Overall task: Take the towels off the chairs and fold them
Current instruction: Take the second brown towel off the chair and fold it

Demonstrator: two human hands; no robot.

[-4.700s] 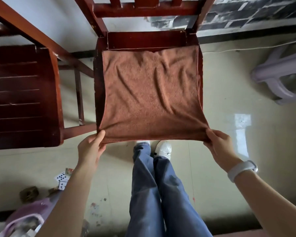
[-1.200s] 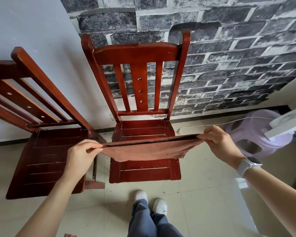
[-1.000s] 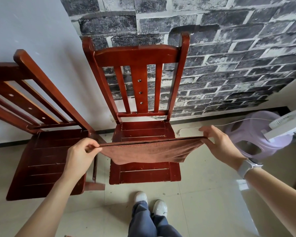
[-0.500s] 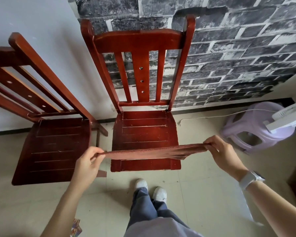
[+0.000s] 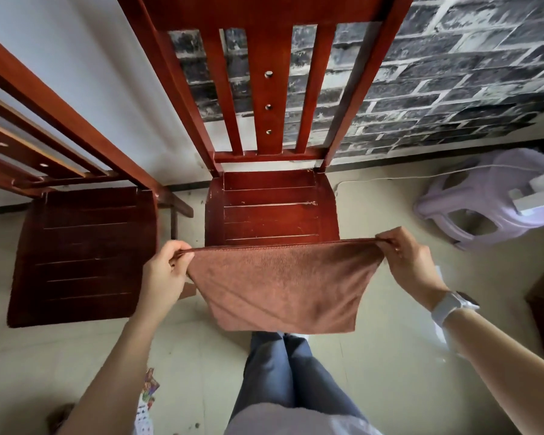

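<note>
The brown towel (image 5: 283, 284) hangs in the air in front of the middle chair (image 5: 270, 208), pinched at its top corners by the left hand (image 5: 165, 271) and right hand (image 5: 409, 262); the chair's seat is bare.

dark brick wall (image 5: 453, 73), beige floor (image 5: 390, 356), lilac stool (image 5: 484, 215)

A rust-brown towel (image 5: 283, 284) hangs before two red-brown wooden chairs (image 5: 270, 208), a grey-black brick-patterned wall (image 5: 453, 67), a lilac plastic stool (image 5: 484, 199) and blue jeans (image 5: 289, 372).
</note>
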